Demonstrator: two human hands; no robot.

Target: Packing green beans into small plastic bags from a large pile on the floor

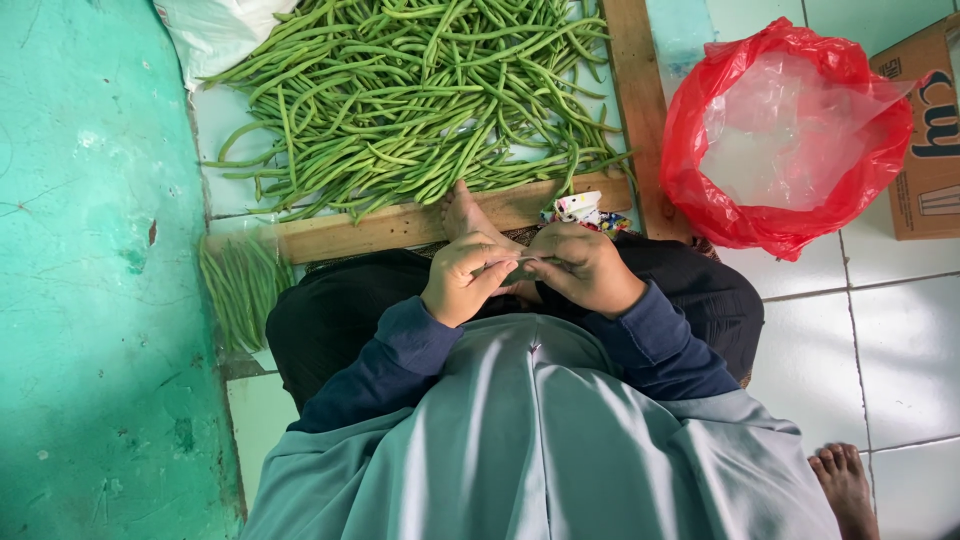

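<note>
- I see one green bean (512, 262) held level between my two hands, just above my lap; only a short stretch of it shows between the fingers.
- My left hand (465, 278) is closed narrowly on the bean's left part, thumb and fingertips pinching it.
- My right hand (583, 268) is curled tight on the bean's right part, knuckles up; the two hands nearly touch.
- Both wrists come out of dark blue sleeves (400, 350), over a pale grey-blue garment (540, 440).
- Just beyond the hands, my bare foot (462, 212) rests against a wooden frame (400, 226).
- Beyond that frame lies a large heap of green beans (420, 100), spread loosely on the pale floor.
- Well to the left of my left hand, a smaller bunch of beans (240, 290) lies beside a turquoise wall (90, 300).
- Just beyond my right hand I note a small patterned cloth scrap (582, 208).
- Far beyond and to the right of my right hand stands an open red plastic bag (790, 140) with a clear inner liner; I cannot tell its contents.
- A cardboard box (930, 130) touches the bag's far right side.
- A white sack (215, 30) sits at the heap's far left corner.
</note>
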